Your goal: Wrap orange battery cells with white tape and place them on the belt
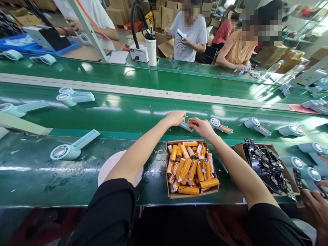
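My left hand (176, 118) is closed over the belt, its fingertips pinched together; what they hold is too small to make out. My right hand (202, 127) grips an orange battery (190, 123), partly covered by the fingers. Between and below both hands shows the light-blue handle (186, 126) of a handheld fan, its head hidden behind my left hand. Nearer to me, a cardboard box (169, 195) is full of orange cylindrical batteries (185, 169) with thin wires.
Light-blue fans (63, 152) lie along the green conveyor belt (143, 119), some on the right with wires showing. A box of black circuit parts (266, 167) stands right of the batteries. A white round disc (109, 167) lies under my left arm. Co-workers (189, 34) sit across.
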`<state>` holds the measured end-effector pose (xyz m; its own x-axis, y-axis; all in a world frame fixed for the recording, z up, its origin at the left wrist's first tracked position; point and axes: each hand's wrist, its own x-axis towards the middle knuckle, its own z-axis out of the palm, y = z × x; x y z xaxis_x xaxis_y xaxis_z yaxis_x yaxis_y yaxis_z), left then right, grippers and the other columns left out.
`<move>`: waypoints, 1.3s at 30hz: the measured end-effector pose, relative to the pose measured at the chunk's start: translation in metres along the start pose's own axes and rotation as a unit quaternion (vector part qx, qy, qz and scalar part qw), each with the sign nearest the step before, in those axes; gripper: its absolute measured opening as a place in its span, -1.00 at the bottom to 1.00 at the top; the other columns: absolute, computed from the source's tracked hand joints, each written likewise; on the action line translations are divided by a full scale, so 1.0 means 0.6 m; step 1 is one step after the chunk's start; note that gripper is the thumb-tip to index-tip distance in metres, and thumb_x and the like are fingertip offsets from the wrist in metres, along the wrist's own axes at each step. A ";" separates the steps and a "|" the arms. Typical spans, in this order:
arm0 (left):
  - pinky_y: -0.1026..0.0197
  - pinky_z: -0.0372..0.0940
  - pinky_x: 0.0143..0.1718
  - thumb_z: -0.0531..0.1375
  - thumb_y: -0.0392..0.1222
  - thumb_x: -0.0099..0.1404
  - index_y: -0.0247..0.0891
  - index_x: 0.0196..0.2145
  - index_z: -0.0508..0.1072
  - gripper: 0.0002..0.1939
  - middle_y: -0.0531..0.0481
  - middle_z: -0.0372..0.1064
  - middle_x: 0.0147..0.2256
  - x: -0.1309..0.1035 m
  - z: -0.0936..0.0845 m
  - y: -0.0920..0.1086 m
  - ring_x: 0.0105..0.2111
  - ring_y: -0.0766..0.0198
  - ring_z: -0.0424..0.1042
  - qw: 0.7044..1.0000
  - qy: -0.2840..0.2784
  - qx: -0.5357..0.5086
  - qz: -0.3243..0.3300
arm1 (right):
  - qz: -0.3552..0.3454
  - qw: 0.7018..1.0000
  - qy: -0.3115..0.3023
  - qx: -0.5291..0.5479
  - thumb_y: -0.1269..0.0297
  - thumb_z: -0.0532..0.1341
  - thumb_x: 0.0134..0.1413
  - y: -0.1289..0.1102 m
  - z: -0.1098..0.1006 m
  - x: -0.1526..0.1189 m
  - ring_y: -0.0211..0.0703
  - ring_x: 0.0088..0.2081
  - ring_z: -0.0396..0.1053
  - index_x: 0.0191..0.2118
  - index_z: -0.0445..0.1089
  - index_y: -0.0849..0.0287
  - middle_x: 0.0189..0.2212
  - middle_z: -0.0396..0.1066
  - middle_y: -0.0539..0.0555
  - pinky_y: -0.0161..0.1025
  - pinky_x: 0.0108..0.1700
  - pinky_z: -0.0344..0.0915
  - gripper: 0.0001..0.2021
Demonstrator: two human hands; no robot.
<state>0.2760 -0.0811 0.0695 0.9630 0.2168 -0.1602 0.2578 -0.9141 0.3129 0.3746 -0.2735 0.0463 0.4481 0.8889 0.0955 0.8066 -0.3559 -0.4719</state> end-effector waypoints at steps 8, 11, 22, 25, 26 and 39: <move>0.05 0.38 0.04 0.07 -0.20 0.49 -0.23 0.08 0.44 -0.72 -0.22 0.58 -0.02 0.018 0.016 0.020 0.00 -0.02 0.56 0.998 0.034 -0.042 -0.025 | -0.017 0.969 -0.152 -0.192 0.02 0.23 0.42 -0.031 -0.008 0.042 0.27 0.00 0.56 0.28 0.46 -0.09 -0.03 0.60 0.19 0.03 0.04 0.46 -0.59; 0.09 0.36 0.11 0.02 -0.26 0.51 -0.23 0.12 0.42 -0.69 -0.21 0.54 0.07 -0.015 0.000 0.029 0.07 0.07 0.52 0.995 0.074 -0.069 -0.017 | -0.031 0.958 -0.180 -0.221 0.07 0.22 0.43 -0.046 -0.018 0.050 0.22 0.02 0.55 0.24 0.51 -0.04 0.00 0.59 0.22 -0.01 0.06 0.45 -0.63; -0.04 0.49 -0.02 0.38 0.22 0.16 0.04 -0.01 0.61 -0.53 0.01 0.62 -0.01 -0.601 0.053 -0.148 -0.02 -0.02 0.56 0.985 0.150 -0.072 -0.041 | -0.091 0.970 -0.132 -0.183 0.36 0.26 0.34 -0.029 -0.017 0.049 0.06 0.14 0.46 0.08 0.63 0.17 0.11 0.55 0.20 -0.19 0.20 0.34 -0.71; -0.14 0.45 0.08 0.42 0.20 0.09 0.10 0.25 0.49 -0.24 -0.02 0.47 0.23 -0.698 0.102 -0.169 0.23 -0.15 0.40 0.989 0.145 0.000 -0.032 | -0.060 0.975 -0.115 -0.180 0.31 0.31 0.30 -0.021 -0.022 0.045 0.09 0.01 0.52 0.07 0.65 0.12 0.03 0.60 0.15 -0.17 0.06 0.41 -0.72; -0.16 0.43 0.13 0.39 0.17 0.16 0.09 0.30 0.44 -0.24 -0.02 0.41 0.29 -0.710 0.116 -0.168 0.29 -0.15 0.34 0.989 0.147 0.015 -0.030 | -0.049 0.976 -0.110 -0.180 0.31 0.32 0.29 -0.023 -0.027 0.041 0.10 -0.02 0.54 0.06 0.66 0.11 0.00 0.61 0.15 -0.17 0.02 0.43 -0.73; -0.39 0.13 0.40 0.41 0.14 0.22 -0.19 0.24 0.38 -0.27 -0.29 0.38 0.21 -0.670 0.103 -0.028 0.37 -0.31 0.14 0.955 0.286 0.048 -0.056 | -0.126 0.920 -0.085 0.362 -0.17 0.30 0.37 -0.298 -0.021 -0.343 -0.18 -0.47 0.42 0.33 0.35 0.00 -0.24 0.57 0.03 -0.27 -0.45 0.36 -0.43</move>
<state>-0.1206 -0.1739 0.0707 0.8223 0.4419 0.3585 0.3797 -0.8954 0.2327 0.1429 -0.3961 0.1223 0.1656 0.9710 0.1724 0.3808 0.0983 -0.9194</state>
